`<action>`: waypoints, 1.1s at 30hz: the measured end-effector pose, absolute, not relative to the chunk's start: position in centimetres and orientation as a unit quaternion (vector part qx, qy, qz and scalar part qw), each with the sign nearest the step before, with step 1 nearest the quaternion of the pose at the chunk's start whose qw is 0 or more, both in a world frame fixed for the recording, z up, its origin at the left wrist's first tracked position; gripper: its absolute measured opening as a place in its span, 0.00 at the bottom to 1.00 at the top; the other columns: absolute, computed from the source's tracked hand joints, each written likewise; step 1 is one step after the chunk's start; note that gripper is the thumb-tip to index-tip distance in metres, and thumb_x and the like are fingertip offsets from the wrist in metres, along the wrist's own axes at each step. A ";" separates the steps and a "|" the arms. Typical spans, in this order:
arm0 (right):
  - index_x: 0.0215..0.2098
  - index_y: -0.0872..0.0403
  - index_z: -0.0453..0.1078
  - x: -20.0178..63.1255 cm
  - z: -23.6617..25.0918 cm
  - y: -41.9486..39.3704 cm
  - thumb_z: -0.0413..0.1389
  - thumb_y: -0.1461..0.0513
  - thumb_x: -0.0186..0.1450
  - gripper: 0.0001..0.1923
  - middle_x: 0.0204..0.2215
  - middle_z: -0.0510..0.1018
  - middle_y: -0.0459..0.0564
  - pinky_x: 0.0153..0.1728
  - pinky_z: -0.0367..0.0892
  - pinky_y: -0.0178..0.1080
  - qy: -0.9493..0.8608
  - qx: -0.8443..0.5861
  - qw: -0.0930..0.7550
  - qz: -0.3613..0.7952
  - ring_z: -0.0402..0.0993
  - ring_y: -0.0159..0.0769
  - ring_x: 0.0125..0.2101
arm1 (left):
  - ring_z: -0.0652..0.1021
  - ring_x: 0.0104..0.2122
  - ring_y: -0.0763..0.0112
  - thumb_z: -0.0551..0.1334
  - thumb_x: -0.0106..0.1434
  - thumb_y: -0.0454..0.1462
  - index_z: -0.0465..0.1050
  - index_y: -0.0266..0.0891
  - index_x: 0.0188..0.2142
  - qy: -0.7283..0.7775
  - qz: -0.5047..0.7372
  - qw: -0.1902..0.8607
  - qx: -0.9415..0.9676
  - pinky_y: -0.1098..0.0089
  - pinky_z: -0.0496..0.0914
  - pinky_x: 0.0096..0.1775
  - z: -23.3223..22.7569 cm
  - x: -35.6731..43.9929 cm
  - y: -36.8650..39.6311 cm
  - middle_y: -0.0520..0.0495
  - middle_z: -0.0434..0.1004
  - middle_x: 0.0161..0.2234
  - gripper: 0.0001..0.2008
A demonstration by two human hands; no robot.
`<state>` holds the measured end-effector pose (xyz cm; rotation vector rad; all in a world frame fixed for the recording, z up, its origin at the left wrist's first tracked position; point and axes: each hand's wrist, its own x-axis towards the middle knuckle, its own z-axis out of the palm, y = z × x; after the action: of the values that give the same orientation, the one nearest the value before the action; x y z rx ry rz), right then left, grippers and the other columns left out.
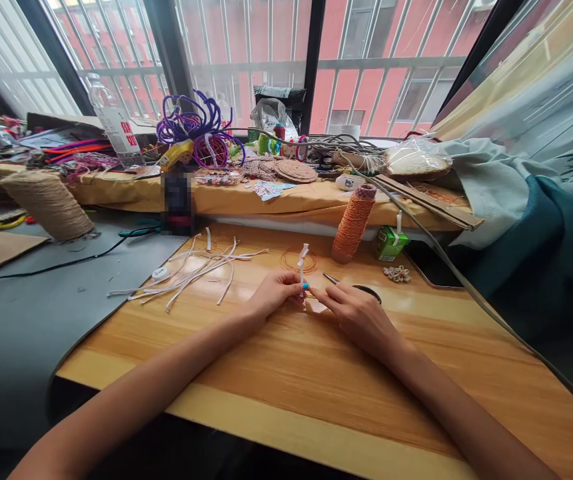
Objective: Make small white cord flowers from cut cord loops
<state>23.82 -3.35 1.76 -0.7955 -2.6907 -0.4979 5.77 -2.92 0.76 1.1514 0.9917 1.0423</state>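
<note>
My left hand [279, 291] is closed in a pinch on a short white cord [302, 263], which stands up from the fingertips. A small turquoise spot [305, 286] shows at the pinch; I cannot tell whether it is a bead or a painted nail. My right hand [354, 312] reaches in from the right, fingertips close to the left ones, with a thin orange thread [311, 297] at them. Partly behind the right hand are scissors with a black handle [370, 292]; whether they lie on the table or touch the hand is unclear. Loose orange thread [291, 260] is coiled behind the hands.
Several white cords [201, 263] lie left on the wooden table [266, 380]. An orange thread spool [354, 223], a green drink carton [390, 243], a knotted ornament [397, 273] and a phone [431, 265] are on the right. A twine spool [49, 205] stands left. A cluttered ledge [286, 203] runs behind.
</note>
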 end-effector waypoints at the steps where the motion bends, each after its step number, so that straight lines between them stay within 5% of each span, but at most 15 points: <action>1: 0.45 0.57 0.65 23.8 1.8 -3.3 0.44 0.70 0.61 0.16 0.29 0.72 0.50 0.30 0.56 0.34 -0.936 -0.281 0.140 -0.160 0.65 0.35 0.31 | 0.69 0.21 0.79 0.64 0.45 0.40 0.69 0.33 0.23 0.423 0.448 0.598 0.512 0.76 0.65 0.28 0.7 5.7 -2.9 0.53 0.67 0.20 0.10; 7: 0.39 0.51 0.67 23.8 1.7 -3.3 0.44 0.71 0.59 0.16 0.30 0.73 0.46 0.26 0.54 0.32 -0.923 -0.364 0.123 -0.025 0.67 0.32 0.29 | 0.67 0.22 0.79 0.61 0.50 0.40 0.70 0.34 0.26 0.400 0.417 0.569 0.585 0.76 0.62 0.28 0.2 5.5 -2.8 0.54 0.67 0.20 0.09; 14: 0.42 0.51 0.69 24.3 1.8 -2.7 0.43 0.68 0.61 0.16 0.38 0.75 0.48 0.33 0.59 0.34 -0.889 -0.406 0.158 0.138 0.70 0.35 0.36 | 0.70 0.29 0.76 0.61 0.49 0.34 0.71 0.34 0.33 0.376 0.397 0.565 0.618 0.76 0.63 0.32 0.4 5.6 -2.9 0.50 0.72 0.28 0.10; 33: 0.39 0.50 0.68 24.7 2.7 -2.9 0.40 0.63 0.64 0.16 0.36 0.75 0.48 0.38 0.60 0.38 -0.880 -0.375 0.120 0.267 0.68 0.36 0.36 | 0.70 0.31 0.75 0.59 0.53 0.33 0.72 0.35 0.36 0.348 0.401 0.451 0.717 0.75 0.63 0.34 0.1 5.4 -3.1 0.49 0.70 0.30 0.09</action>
<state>24.68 -2.85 2.67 -1.0945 -2.5707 0.7806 5.39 -3.13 0.12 1.7734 0.8608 0.9915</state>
